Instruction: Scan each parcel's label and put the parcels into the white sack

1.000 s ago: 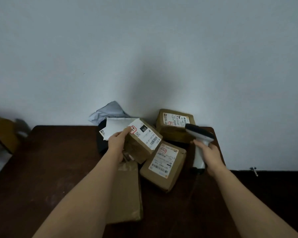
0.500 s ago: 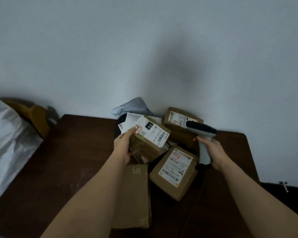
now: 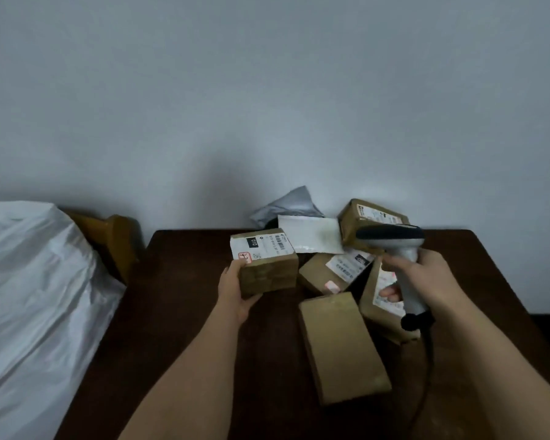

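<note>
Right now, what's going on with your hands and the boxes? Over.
Left hand grips small brown cardboard parcel, label up. Right hand holds grey handheld scanner. White plastic sack at left, nothing blocking.

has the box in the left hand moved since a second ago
Yes. The left hand has carried the labelled box leftward off the parcel pile, towards the white sack.

Two bare arms come in from the bottom of the view; no sleeves cover them up to the edge of the picture; the left hand [image 3: 235,292] has no ring, glove or watch on it; the right hand [image 3: 426,279] is bare too; both wrists are plain.
</note>
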